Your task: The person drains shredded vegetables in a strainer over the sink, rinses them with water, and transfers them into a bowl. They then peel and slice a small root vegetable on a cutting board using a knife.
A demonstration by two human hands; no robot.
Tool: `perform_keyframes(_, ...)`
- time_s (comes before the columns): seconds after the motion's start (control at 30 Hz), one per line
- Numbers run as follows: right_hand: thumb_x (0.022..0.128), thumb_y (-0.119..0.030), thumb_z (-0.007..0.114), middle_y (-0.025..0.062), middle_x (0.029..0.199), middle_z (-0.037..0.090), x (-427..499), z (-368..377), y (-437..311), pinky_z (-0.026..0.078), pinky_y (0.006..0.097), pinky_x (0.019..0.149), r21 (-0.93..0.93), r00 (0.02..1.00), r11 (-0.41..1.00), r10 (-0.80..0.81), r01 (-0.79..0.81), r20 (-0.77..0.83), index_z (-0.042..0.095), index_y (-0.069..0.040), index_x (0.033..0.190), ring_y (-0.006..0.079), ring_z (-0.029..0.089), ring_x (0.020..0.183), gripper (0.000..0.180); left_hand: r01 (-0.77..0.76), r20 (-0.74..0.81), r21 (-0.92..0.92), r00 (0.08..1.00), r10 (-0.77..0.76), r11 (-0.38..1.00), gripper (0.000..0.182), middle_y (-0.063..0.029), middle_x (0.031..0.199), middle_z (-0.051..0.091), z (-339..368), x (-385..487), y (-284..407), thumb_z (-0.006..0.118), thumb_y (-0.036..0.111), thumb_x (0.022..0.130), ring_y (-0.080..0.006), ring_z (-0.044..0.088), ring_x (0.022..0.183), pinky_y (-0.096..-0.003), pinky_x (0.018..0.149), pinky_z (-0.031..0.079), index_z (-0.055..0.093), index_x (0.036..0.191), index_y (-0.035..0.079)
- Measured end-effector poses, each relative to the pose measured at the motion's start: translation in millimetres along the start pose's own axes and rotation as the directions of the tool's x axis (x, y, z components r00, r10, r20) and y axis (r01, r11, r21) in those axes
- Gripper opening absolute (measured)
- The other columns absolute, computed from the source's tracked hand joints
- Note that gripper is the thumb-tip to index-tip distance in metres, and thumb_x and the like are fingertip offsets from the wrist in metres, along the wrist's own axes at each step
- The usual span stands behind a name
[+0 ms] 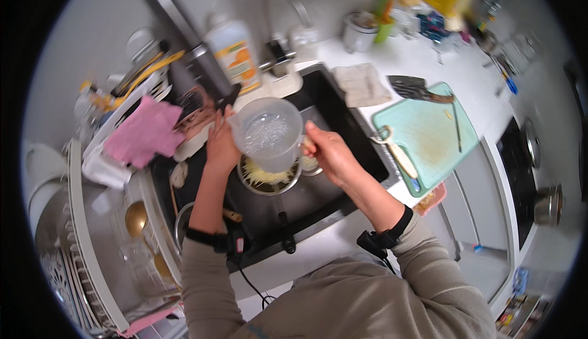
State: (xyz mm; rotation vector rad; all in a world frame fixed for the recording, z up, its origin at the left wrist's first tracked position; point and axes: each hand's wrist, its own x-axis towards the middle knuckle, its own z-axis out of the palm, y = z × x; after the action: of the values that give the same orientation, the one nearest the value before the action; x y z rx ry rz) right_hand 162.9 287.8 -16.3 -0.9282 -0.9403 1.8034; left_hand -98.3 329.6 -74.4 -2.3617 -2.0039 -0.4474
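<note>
My right hand [328, 153] grips the handle of a translucent plastic measuring jug [268, 132] with clear, bubbly liquid in it. The jug is held over the dark sink and partly covers a round metal bowl [272, 192] of pale yellow shreds. At the jug's left side is my left hand [222, 144], its fingers spread towards the sink's back left edge; whether it touches the jug cannot be made out. Beside the bowl, partly behind my right hand, a smaller round dish [312, 169] shows.
Right of the sink [367, 141] lie a green cutting board [427, 141], a cleaver [411, 87], a peeler [402, 160] and a folded cloth [361, 85]. A faucet [278, 56] and a detergent bottle [236, 59] stand behind. A dish rack [87, 233] is at left.
</note>
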Motion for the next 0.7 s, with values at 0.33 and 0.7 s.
perform_keyframes(0.33, 0.1, -0.041, 0.04, 0.0004, 0.064, 0.038, -180.0, -133.1, -73.7, 0.034, 0.027, 0.065, 0.122, 0.98, 0.973, -0.189, 0.196, -0.07, 0.039, -0.009, 0.061, 0.0142, 0.036, 0.067, 0.05, -0.275, 0.232, -0.226, 0.917, 0.326, 0.934, 0.022, -0.0209, 0.094, 0.064, -89.3, -27.1, 256.4, 0.053, 0.013, 0.081, -0.04, 0.059, 0.092, -0.0441, 0.076, 0.047, 0.065, 0.097, 0.004)
perform_keyframes(0.7, 0.101, -0.039, 0.038, 0.0003, 0.065, 0.037, -553.4, -357.4, -134.8, 0.033, 0.0271, 0.069, -0.192, 0.688, 0.879, -0.463, 0.436, -0.559, 0.038, -0.009, 0.062, 0.015, 0.039, 0.07, 0.048, -0.664, 0.275, -0.338, 0.608, 0.745, 0.667, 0.019, -0.0245, 0.086, 0.062, -33.0, -80.8, 664.5, 0.058, 0.01, 0.078, -0.0421, 0.058, 0.087, -0.047, 0.073, 0.047, 0.065, 0.094, 0.0)
